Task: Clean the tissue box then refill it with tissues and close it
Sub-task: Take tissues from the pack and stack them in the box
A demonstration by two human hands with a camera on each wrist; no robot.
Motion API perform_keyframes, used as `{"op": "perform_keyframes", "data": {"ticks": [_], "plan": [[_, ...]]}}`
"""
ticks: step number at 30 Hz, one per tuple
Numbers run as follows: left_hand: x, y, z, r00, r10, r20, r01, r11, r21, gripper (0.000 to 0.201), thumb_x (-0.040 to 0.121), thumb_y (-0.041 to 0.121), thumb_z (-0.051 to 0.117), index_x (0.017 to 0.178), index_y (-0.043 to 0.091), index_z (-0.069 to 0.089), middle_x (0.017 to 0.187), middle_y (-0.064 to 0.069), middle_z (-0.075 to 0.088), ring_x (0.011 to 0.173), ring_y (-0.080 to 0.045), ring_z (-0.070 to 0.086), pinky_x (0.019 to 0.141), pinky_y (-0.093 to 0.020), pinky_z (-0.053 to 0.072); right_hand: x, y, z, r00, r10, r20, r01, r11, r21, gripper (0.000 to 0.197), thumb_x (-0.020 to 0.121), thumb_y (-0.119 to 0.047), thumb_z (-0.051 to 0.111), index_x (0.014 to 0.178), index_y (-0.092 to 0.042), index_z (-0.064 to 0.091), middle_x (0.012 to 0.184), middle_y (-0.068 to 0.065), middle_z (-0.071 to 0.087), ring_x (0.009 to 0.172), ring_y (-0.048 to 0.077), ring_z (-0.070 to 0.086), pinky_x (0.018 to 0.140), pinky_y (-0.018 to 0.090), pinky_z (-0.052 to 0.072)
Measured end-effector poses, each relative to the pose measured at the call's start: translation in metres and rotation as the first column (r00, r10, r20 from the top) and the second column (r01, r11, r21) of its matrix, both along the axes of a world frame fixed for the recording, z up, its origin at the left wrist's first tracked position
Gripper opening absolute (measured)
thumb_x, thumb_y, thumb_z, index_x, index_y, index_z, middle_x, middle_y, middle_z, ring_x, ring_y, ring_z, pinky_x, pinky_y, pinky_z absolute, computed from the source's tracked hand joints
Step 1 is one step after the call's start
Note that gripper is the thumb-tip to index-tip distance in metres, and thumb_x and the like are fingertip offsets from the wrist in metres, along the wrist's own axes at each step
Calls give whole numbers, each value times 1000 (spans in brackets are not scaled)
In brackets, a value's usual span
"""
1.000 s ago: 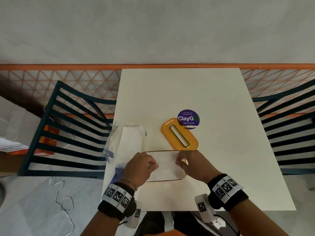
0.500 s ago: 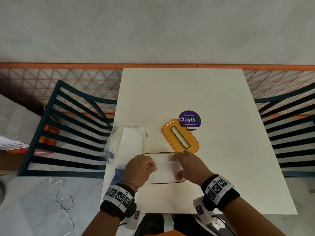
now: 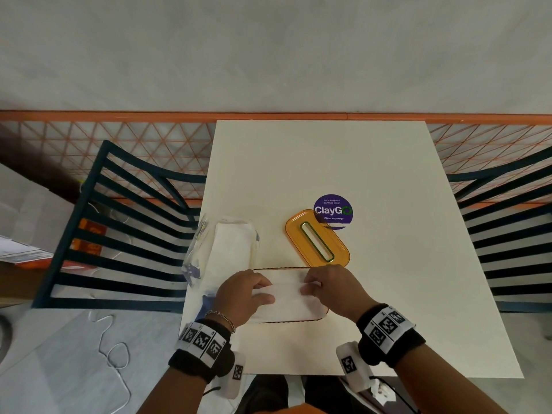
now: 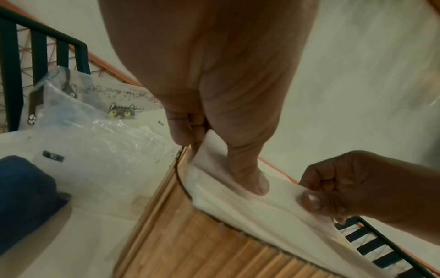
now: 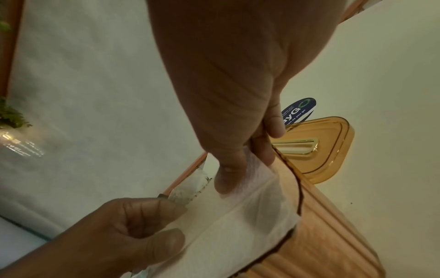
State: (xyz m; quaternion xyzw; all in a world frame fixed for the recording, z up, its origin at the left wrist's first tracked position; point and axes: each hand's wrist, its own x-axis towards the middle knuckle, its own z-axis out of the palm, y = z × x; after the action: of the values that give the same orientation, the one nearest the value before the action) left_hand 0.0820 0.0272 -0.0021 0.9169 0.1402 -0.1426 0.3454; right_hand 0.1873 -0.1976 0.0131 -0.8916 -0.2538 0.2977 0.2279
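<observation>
The amber ribbed tissue box (image 3: 286, 321) stands open near the table's front edge, filled with white tissues (image 3: 286, 297). My left hand (image 3: 265, 291) pinches the top tissue at the box's left end, thumb pressed on the sheet (image 4: 250, 180). My right hand (image 3: 310, 289) pinches the same top sheet toward the right, thumb on top of it (image 5: 228, 176). A fold of the top tissue stretches between the two hands. The orange oval lid (image 3: 317, 238), with a slot, lies flat on the table just behind the box, apart from it.
An opened plastic pack of white tissues (image 3: 230, 249) lies left of the box, with a dark blue cloth (image 3: 207, 303) at the table's left edge. A purple ClayGo sticker (image 3: 333, 211) sits behind the lid. Dark slatted chairs (image 3: 119, 228) flank the cream table (image 3: 298, 162).
My right hand has slid left from the box's right end toward its middle. The left hand has stayed at the left end, and both now pinch the top sheet.
</observation>
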Motion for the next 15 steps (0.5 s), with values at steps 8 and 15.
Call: {"op": "perform_keyframes", "data": {"ticks": [8, 15], "plan": [[3, 8, 4, 999, 25, 39, -25, 1000, 13, 23, 88, 42, 75, 103, 26, 79, 102, 11, 75, 97, -8, 68, 90, -28, 53, 3, -4, -1, 1000, 28, 4, -28, 999, 37, 18, 93, -29, 73, 109, -21, 77, 105, -7, 75, 86, 3, 59, 74, 8, 42], [-6, 7, 4, 993, 24, 118, -30, 999, 43, 10, 85, 38, 78, 93, 32, 82, 91, 19, 74, 80, 2, 64, 79, -22, 53, 3, -11, -2, 992, 102, 67, -107, 992, 66, 19, 93, -27, 73, 110, -31, 79, 105, -15, 77, 89, 6, 69, 82, 16, 53]]}}
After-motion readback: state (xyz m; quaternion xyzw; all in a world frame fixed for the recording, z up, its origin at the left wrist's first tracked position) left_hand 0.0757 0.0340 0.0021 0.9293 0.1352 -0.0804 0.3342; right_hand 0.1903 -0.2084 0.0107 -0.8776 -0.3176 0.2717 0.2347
